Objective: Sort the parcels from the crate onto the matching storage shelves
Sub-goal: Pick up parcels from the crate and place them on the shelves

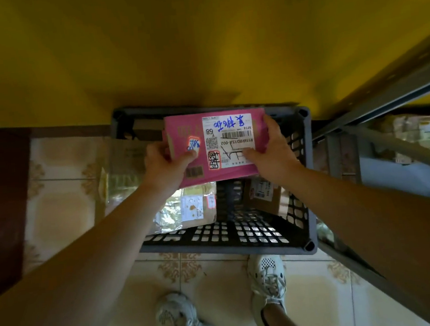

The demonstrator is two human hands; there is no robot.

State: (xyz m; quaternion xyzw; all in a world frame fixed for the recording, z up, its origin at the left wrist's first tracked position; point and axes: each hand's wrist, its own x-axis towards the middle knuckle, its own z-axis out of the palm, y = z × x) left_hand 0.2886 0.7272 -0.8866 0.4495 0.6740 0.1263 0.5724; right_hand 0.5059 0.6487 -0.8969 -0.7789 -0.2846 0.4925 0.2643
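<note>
I hold a pink parcel (pixel 235 171) with a white shipping label above the grey plastic crate (pixel 307 180). My left hand (pixel 162 162) grips its left edge, thumb on top. Gripping the right edge is my right hand (pixel 273 149), its thumb lying on the label. Blue handwriting and a barcode show on the label. Down inside the crate lie a brown cardboard parcel (pixel 263 195) with a label and a clear-wrapped parcel (pixel 184 208).
A tall brown carton (pixel 122 169) leans at the crate's left side. A grey metal shelf frame (pixel 386 99) with parcels runs along the right. A yellow wall is ahead. My two shoes (pixel 267 284) stand on the tiled floor just before the crate.
</note>
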